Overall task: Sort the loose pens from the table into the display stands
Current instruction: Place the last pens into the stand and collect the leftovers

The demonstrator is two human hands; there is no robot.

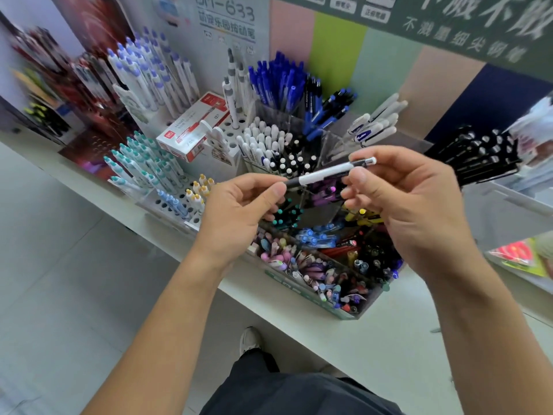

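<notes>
Display stands [299, 163] crowd shelf, table edge [374, 351] seemingly bare — open aisle

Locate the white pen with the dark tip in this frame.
In the head view the white pen is held level at centre frame, pinched between the left hand and right hand, above the clear compartment stand of mixed pens.

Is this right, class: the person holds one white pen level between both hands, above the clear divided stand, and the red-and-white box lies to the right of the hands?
Not quite. The head view shows the red-and-white box lying to the left of the hands, among the white peg stands. The rest holds: left hand and right hand pinch one white pen roughly level above the clear divided stand.
</notes>
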